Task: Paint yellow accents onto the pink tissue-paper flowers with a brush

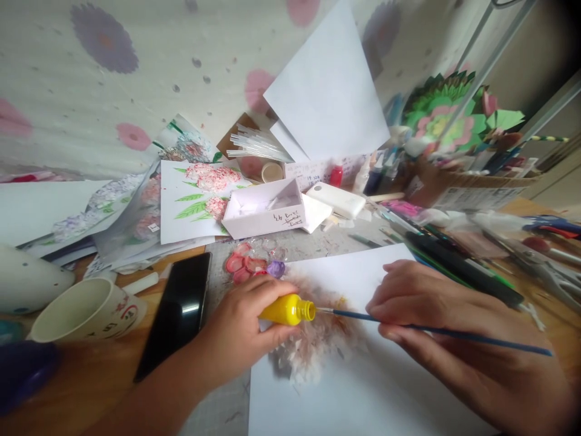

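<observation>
My left hand (254, 315) is closed around a small yellow paint bottle (290, 310), tilted on its side with its uncapped mouth facing right. A thin blue paintbrush (454, 332) is pinched in my right hand (436, 327). Its tip meets the bottle's mouth; whether it reaches inside I cannot tell. Below both hands lies a white sheet of paper (390, 387) with a brownish, feathery flower shape (313, 357) on it, partly hidden by my left hand. A flower-shaped paint palette (254, 263) with red and purple wells sits just beyond my left hand.
To the left are a black phone (177, 315) and a paper cup (86, 312). A white box (267, 215) and a flower painting (195, 209) stand behind. Brushes, pens and scissors (540, 272) crowd the right side, before a cardboard box (472, 188).
</observation>
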`<action>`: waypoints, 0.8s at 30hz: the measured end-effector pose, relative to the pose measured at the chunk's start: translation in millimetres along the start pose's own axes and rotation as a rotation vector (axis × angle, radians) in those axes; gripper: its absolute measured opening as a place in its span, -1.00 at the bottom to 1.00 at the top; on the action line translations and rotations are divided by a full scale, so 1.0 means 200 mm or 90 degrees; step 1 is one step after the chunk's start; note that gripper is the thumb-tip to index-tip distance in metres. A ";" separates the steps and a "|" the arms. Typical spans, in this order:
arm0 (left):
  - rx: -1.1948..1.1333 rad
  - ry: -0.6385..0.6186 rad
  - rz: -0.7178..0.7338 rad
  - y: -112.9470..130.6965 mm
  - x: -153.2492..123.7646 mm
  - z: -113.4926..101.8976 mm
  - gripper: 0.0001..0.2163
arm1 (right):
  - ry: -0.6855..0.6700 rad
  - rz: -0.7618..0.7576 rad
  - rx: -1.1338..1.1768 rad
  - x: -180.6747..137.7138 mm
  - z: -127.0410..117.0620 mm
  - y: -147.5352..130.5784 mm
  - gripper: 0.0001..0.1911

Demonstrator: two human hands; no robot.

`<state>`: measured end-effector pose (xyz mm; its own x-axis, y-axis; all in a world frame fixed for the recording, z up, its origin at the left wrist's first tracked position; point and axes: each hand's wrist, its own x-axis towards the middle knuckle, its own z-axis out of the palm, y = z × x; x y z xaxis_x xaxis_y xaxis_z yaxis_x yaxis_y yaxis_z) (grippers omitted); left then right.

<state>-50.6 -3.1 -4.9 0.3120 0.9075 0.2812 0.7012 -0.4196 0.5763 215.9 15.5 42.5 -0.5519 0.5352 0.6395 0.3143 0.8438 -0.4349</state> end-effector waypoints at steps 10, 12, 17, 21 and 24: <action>-0.068 -0.034 -0.053 -0.01 -0.02 0.00 -0.65 | -0.048 -0.037 0.020 -0.07 0.00 0.04 -0.86; -0.085 -0.045 -0.065 -0.01 -0.02 0.00 -0.65 | -0.044 -0.035 0.019 -0.08 -0.01 0.04 -0.85; -0.129 -0.069 -0.088 0.00 -0.01 -0.01 -0.67 | -0.025 -0.035 0.024 -0.09 -0.01 0.04 -0.84; -0.149 -0.081 -0.103 0.01 -0.01 -0.03 -0.70 | -0.013 -0.025 0.027 -0.08 -0.02 0.05 -0.82; -0.161 -0.087 -0.108 0.02 0.00 -0.03 -0.72 | -0.017 -0.015 0.051 -0.06 -0.04 0.04 -0.85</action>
<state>-51.7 -5.2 2.8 0.2999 0.9515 0.0686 0.5742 -0.2374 0.7836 230.8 16.7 35.3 -0.5794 0.5134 0.6330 0.2392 0.8496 -0.4701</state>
